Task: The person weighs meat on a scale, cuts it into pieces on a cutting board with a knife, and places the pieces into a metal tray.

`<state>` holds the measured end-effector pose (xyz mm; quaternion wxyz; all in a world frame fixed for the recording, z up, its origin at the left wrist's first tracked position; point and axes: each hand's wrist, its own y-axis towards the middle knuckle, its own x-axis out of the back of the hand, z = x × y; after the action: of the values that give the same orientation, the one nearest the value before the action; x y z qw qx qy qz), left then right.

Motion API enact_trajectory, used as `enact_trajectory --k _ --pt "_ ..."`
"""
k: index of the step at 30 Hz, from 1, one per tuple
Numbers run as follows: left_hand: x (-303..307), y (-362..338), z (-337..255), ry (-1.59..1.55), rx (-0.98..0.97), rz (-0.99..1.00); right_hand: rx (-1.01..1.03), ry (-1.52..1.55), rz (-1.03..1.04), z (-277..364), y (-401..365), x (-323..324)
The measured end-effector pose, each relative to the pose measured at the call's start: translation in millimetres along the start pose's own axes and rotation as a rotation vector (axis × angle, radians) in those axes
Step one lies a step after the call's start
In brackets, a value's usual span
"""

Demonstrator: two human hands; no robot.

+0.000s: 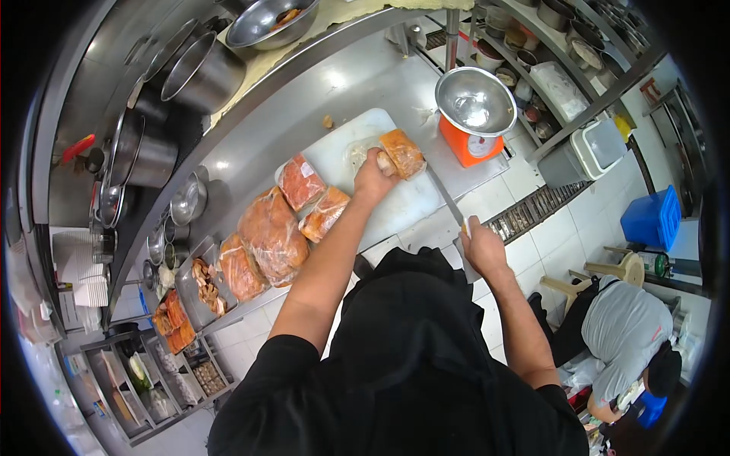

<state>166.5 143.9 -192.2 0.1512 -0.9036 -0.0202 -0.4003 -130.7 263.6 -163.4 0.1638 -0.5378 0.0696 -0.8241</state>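
Observation:
A white cutting board (334, 152) lies on the steel counter. Near its right end sits an orange-brown block of meat (403, 154). My left hand (375, 178) is closed on the block's near left side, and some of its fingers are hidden. In my right hand (483, 247) is a knife (449, 199), gripped by its handle. The blade slants up and left beside the board's right edge, close to the meat. Left of my left hand, a plastic-wrapped meat pack (301, 181) and a second wrapped piece (325, 214) rest partly on the board.
Larger wrapped meat (274, 235) lies farther left on the counter. An orange scale (469, 146) carrying a steel bowl (477, 100) stands to the right. Steel pots (204, 76) line the shelf above. A person in a grey shirt (627, 323) bends down at lower right.

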Motion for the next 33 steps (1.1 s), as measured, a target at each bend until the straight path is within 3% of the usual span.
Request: enact_trajectory --k 4,10,13,19,23,26,27,30,33 --pt "3.1 6.0 8.9 -0.015 -0.078 -0.038 0.040 0.002 0.024 0.6 4.2 0.5" --pt "22.0 0.2 -2.5 -0.056 -0.022 0.117 0.042 0.030 0.060 8.9 6.7 1.4" --pt "18.5 -1.3 1.9 0.028 -0.134 0.082 0.049 0.058 0.065 6.5 6.2 -2.0" --pt "7.2 1.1 11.9 0.096 -0.169 0.032 0.069 0.090 0.035 7.3 4.3 -8.3" --pt "6.1 7.1 23.2 -0.030 -0.161 0.016 0.051 0.138 -0.001 12.8 1.4 -10.6" --pt "28.1 0.4 13.3 -0.396 0.084 0.142 0.049 0.175 0.016 11.6 4.2 -10.5" --pt "36.0 -1.5 15.9 -0.534 0.068 0.170 0.041 0.170 0.043 10.9 6.3 -8.7" --pt "68.1 -18.8 27.7 -0.924 0.005 0.070 0.101 0.189 -0.055 8.3 5.8 -10.4" --pt "122.7 -48.5 75.8 -1.065 0.011 -0.108 0.156 0.144 -0.130 -15.0 16.0 -32.1"
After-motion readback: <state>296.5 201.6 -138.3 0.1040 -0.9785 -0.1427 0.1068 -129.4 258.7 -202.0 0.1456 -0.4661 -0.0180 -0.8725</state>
